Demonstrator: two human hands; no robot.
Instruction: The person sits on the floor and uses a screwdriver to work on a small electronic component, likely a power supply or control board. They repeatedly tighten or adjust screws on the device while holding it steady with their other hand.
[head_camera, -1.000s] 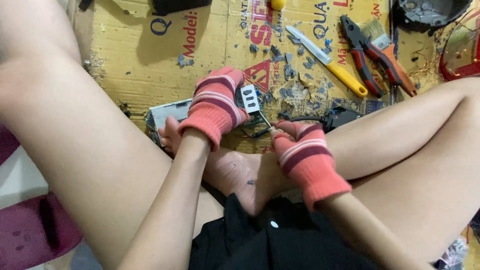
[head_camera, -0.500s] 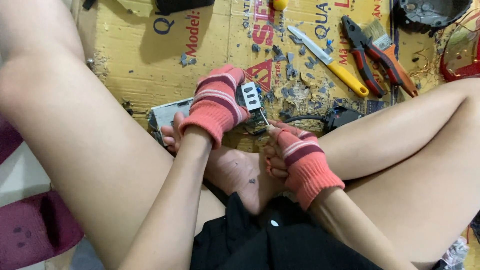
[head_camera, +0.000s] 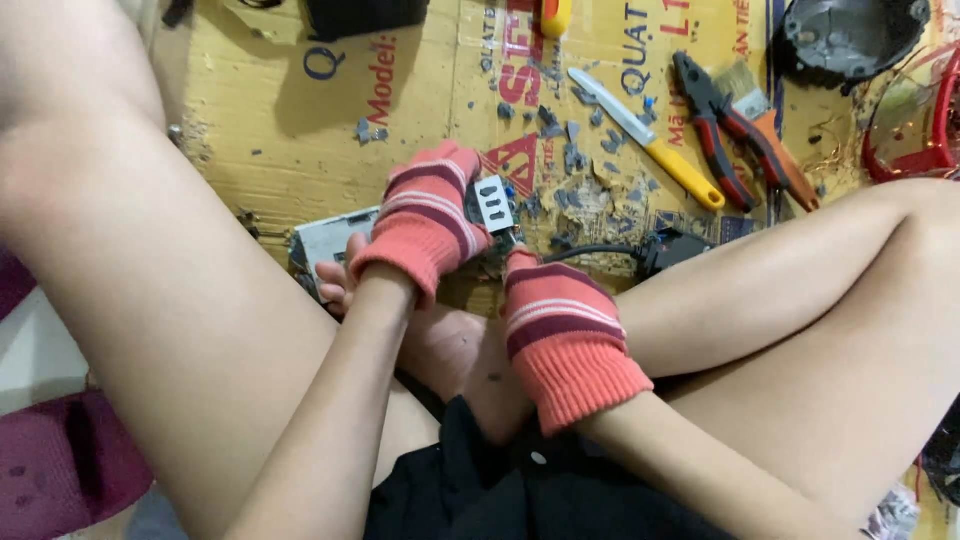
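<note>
Item: small electrical part, a pale grey block with three dark slots on its face, seemingly joined to a darker assembly below it; the view there is crowded, so its full shape is uncertain.

Location: held low over the flattened cardboard sheet on the floor, between the person's crossed legs, just above the feet.

Left hand, in a striped coral knit glove: fingers curled and pressed around the part from the left, gripping it.

Right hand, gloved alike: fingers bunched at the part's lower edge; whether they pinch a thin tool or the part itself cannot be told.

Handling, judged: light, rigid moulded plastic, likely brittle at corners and slots; knit gloves give fair grip. Best taken by the solid sides, away from the slotted face and the black cable leading off to the right.

Nearby: yellow-handled knife, red-and-black pliers, paintbrush, grey plastic chips scattered on the cardboard.
</note>
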